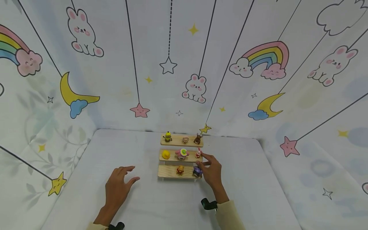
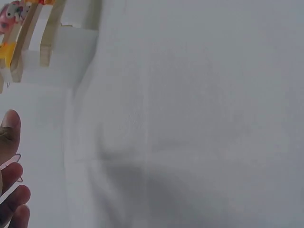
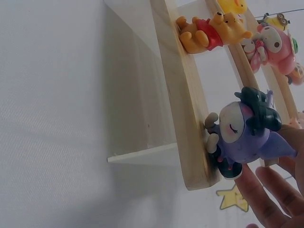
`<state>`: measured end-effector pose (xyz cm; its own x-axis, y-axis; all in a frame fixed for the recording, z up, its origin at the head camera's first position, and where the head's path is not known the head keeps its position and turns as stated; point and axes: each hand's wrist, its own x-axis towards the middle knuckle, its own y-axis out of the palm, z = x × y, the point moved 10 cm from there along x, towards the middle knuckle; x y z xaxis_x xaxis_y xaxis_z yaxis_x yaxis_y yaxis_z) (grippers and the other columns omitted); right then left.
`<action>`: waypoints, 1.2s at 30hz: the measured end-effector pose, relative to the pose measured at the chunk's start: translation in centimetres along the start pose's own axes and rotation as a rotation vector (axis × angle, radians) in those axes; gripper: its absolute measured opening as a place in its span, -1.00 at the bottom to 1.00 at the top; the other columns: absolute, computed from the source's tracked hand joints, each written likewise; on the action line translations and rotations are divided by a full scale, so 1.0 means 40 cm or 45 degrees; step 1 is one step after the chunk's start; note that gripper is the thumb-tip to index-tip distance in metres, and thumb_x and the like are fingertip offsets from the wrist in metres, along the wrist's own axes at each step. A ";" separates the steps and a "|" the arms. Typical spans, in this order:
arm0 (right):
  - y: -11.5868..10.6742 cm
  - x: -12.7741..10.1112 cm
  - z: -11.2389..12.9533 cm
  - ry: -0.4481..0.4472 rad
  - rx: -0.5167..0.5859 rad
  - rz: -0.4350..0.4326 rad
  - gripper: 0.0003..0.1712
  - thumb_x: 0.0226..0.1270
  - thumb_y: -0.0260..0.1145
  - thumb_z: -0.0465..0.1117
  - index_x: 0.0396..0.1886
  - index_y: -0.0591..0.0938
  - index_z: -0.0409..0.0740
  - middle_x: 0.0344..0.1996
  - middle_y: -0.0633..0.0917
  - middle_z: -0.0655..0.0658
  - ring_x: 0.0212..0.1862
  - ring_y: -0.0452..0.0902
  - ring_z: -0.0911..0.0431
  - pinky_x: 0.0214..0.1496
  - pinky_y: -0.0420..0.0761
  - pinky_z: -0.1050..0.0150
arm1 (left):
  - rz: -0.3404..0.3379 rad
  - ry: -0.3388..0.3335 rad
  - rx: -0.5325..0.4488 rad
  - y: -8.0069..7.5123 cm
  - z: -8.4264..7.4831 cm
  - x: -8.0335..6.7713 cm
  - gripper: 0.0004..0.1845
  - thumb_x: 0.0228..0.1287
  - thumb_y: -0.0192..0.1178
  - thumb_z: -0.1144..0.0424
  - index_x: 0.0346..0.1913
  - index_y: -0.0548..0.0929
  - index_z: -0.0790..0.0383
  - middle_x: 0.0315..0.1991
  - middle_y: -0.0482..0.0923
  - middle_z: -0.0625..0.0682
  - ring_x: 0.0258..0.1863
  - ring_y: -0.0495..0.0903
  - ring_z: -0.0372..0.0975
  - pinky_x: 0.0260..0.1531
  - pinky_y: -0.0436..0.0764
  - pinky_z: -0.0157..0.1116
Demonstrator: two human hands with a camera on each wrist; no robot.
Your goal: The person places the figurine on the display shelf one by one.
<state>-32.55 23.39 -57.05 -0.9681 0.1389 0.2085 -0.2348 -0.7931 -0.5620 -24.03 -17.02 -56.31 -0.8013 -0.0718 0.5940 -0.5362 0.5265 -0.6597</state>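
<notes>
My right hand [image 1: 211, 169] is at the right end of a three-tier wooden shelf. Its index fingertip is close to or touching a small white-and-red rabbit figurine [image 1: 198, 153] on the middle tier. The thumb lies lower, apart from the rabbit, just above a purple figurine with a dark hood [image 3: 244, 123]. That purple figurine sits at the right end of the bottom tier [image 3: 183, 104] and covers part of the hand in the right wrist view. My left hand [image 1: 118, 185] hovers left of the shelf, thumb and fingers spread, holding nothing.
A bear figurine in a red shirt [image 3: 213, 33] sits mid bottom tier. The middle tier also bears a yellow duck [image 1: 165, 154] and a pink figurine [image 1: 182, 154]. On the top tier stand a green-yellow figurine [image 1: 167, 137], a small pinkish one [image 1: 185, 140] and a brown one [image 1: 197, 139].
</notes>
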 end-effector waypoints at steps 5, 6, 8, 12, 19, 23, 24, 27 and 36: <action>0.000 0.000 -0.001 0.009 0.000 0.000 -0.44 0.32 0.60 -0.11 0.32 0.73 0.13 0.17 0.77 -0.05 -0.10 0.83 0.02 -0.15 0.72 0.25 | -0.025 -0.016 0.067 -0.037 0.054 -0.012 -0.31 -0.33 0.80 0.19 0.04 0.81 0.15 -0.14 0.78 0.08 -0.23 0.67 -0.10 -0.40 0.66 -0.12; 0.000 0.000 0.000 0.010 0.002 -0.001 -0.44 0.32 0.60 -0.11 0.32 0.73 0.13 0.17 0.77 -0.05 -0.10 0.83 0.02 -0.14 0.72 0.24 | -0.024 -0.024 0.077 -0.043 0.065 -0.015 -0.31 -0.34 0.80 0.19 0.04 0.81 0.16 -0.14 0.78 0.09 -0.23 0.67 -0.09 -0.40 0.66 -0.10; 0.000 0.000 0.000 0.010 0.003 -0.001 -0.44 0.33 0.59 -0.11 0.32 0.73 0.13 0.17 0.77 -0.05 -0.11 0.83 0.02 -0.13 0.73 0.23 | -0.020 -0.043 0.089 -0.052 0.084 -0.020 -0.30 -0.34 0.80 0.19 0.04 0.81 0.17 -0.14 0.79 0.11 -0.24 0.67 -0.07 -0.41 0.67 -0.06; 0.000 0.001 0.001 0.005 -0.001 -0.002 -0.45 0.33 0.59 -0.10 0.32 0.73 0.14 0.16 0.77 -0.05 -0.11 0.83 0.02 -0.12 0.74 0.21 | -0.007 -0.072 0.095 -0.063 0.114 -0.032 -0.31 -0.32 0.80 0.17 0.04 0.81 0.18 -0.12 0.79 0.16 -0.23 0.67 0.01 -0.37 0.66 0.02; 0.000 -0.001 -0.001 -0.006 -0.001 -0.005 -0.45 0.33 0.60 -0.10 0.32 0.73 0.15 0.15 0.77 -0.05 -0.11 0.83 0.02 -0.15 0.74 0.22 | 0.089 -0.132 0.104 -0.053 0.156 -0.051 -0.33 -0.26 0.78 0.18 0.06 0.81 0.18 -0.08 0.78 0.21 -0.12 0.68 0.12 -0.22 0.66 0.14; 0.000 -0.001 -0.002 -0.007 0.000 -0.004 -0.45 0.33 0.59 -0.09 0.32 0.73 0.16 0.15 0.77 -0.05 -0.11 0.82 0.01 -0.15 0.72 0.22 | 0.148 -0.190 0.105 -0.042 0.179 -0.064 -0.40 -0.20 0.76 0.24 0.04 0.82 0.18 -0.10 0.77 0.18 -0.11 0.68 0.10 -0.24 0.67 0.13; 0.000 -0.001 -0.002 -0.004 0.001 -0.004 -0.45 0.33 0.59 -0.09 0.32 0.73 0.16 0.15 0.77 -0.05 -0.11 0.82 0.01 -0.14 0.73 0.21 | 0.156 -0.199 0.102 -0.041 0.182 -0.067 -0.41 -0.19 0.75 0.26 0.04 0.83 0.18 -0.11 0.77 0.17 -0.11 0.68 0.09 -0.25 0.68 0.11; 0.001 -0.002 -0.002 0.002 0.005 -0.004 -0.45 0.34 0.59 -0.09 0.32 0.73 0.16 0.16 0.77 -0.05 -0.10 0.82 0.01 -0.14 0.73 0.19 | 0.164 -0.215 0.100 -0.037 0.192 -0.071 -0.46 -0.16 0.74 0.28 0.00 0.84 0.18 -0.15 0.76 0.12 -0.13 0.67 0.06 -0.27 0.67 0.08; -0.003 -0.001 0.003 -0.015 0.032 -0.012 -0.45 0.32 0.60 -0.14 0.31 0.74 0.10 0.16 0.77 -0.08 -0.12 0.82 -0.01 -0.20 0.72 0.30 | 0.244 -0.232 0.103 -0.037 0.199 -0.074 -0.48 -0.18 0.74 0.29 -0.04 0.84 0.25 -0.18 0.74 0.18 -0.14 0.66 0.12 -0.19 0.65 0.17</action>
<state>-32.49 23.39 -56.89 -0.9648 0.1396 0.2228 -0.2413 -0.8066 -0.5395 -22.96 -24.34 -60.75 -0.9207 -0.1327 0.3669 -0.3839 0.4767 -0.7908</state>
